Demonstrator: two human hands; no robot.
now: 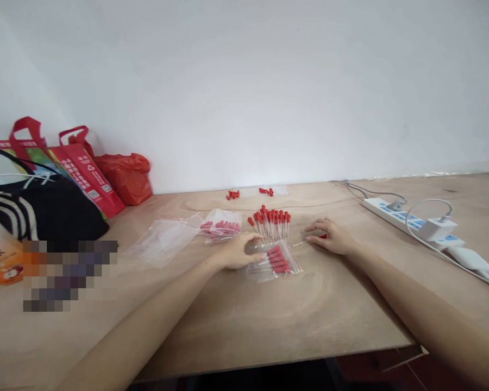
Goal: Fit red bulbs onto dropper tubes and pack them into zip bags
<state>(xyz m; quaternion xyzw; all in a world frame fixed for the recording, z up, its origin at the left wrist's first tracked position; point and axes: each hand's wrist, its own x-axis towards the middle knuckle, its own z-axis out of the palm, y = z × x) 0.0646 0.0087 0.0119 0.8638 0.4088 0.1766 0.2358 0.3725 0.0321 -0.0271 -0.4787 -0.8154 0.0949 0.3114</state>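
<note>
My left hand [241, 252] is closed on the left edge of a clear bag [264, 276], which lies on the table with several red-capped droppers [279, 259] inside. To the right, my right hand [330, 237] is closed round a single dropper [299, 244]; its thin clear tip points left and a bit of red shows by the fingers. Between and just beyond the hands, a fan of loose red-capped droppers [272, 217] lies with the caps toward the wall.
Clear bags [163, 241], one holding red caps [224, 225], lie left of the droppers. Small red caps [233, 194] sit near the wall. Shopping bags [85, 176], a black bag [57, 212] and an orange bottle [4, 255] stand left; a power strip [403, 220] lies right.
</note>
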